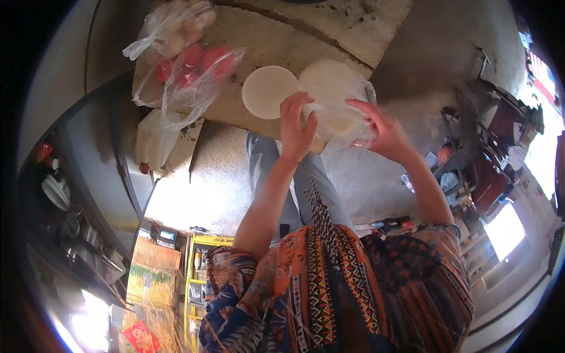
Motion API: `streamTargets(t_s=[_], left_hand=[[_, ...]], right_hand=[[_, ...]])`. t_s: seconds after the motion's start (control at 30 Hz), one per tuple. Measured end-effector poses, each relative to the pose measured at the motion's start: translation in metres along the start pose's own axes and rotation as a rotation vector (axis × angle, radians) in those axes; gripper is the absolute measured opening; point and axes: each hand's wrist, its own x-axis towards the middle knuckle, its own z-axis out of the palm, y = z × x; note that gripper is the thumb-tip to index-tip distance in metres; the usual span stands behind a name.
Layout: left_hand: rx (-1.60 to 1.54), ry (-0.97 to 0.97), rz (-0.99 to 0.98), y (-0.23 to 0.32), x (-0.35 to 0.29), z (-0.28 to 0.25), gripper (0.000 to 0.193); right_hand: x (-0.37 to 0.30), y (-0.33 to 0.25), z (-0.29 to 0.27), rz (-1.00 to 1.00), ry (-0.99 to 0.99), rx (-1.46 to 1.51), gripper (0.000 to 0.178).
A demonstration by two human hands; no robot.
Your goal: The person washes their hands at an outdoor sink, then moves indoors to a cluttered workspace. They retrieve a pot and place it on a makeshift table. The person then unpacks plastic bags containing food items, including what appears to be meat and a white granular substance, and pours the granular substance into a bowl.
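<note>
Nearest to me, my left hand (296,126) and right hand (379,126) work at the near edge of the worn stone-coloured bench (353,23). Both grip a thin clear plastic bag (341,115) that wraps a pale round flat disc (331,82); the bag is my landmark. My left fingers (294,106) are curled together, pinching its left side. My right fingers (360,107) are spread, thumb and forefinger closed on its right side, the others loose.

I judge the bag light, limp and slippery, likely to crumple, so it is best held by its open rim. The disc inside looks thin and possibly brittle; I would support it flat from beneath.

Just left of the bag, touching my left fingertips, lies a second bare pale disc (268,91). Farther left sits a clear bag of red round fruit (200,67), and beyond that another bag of paler produce (173,29).
</note>
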Motion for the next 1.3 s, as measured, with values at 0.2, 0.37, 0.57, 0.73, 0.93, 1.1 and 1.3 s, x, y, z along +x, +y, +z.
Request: streamTargets(t_s=[0.2, 0.37, 0.57, 0.73, 0.93, 1.1, 1.3], left_hand=[[0.133, -0.181, 0.049, -0.014, -0.040, -0.016, 0.067], [-0.010, -0.285, 0.077, 0.008, -0.020, -0.025, 0.080], [-0.311, -0.361, -0.100, 0.033, -0.022, -0.044, 0.068], [-0.501, 0.017, -0.305, 0.050, -0.038, -0.030, 0.043], [-0.101, 0.061, -0.028, 0.063, -0.039, -0.042, 0.035], [0.129, 0.039, -0.277, 0.074, -0.062, -0.050, 0.028], [0.263, -0.070, -0.389, 0.067, -0.093, -0.069, 0.016]], right_hand=[[-0.041, -0.041, -0.020, -0.036, -0.010, 0.098, 0.081], [-0.050, -0.079, -0.030, -0.244, 0.008, 0.159, 0.088], [-0.055, -0.094, -0.019, -0.570, 0.042, 0.083, 0.086], [-0.053, -0.105, 0.004, -0.687, 0.160, 0.228, 0.080], [-0.031, -0.088, -0.016, -0.676, 0.194, 0.268, 0.077], [-0.010, -0.044, -0.019, -0.500, 0.326, 0.686, 0.071], [0.006, -0.016, 0.010, -0.482, 0.318, 0.646, 0.059]])
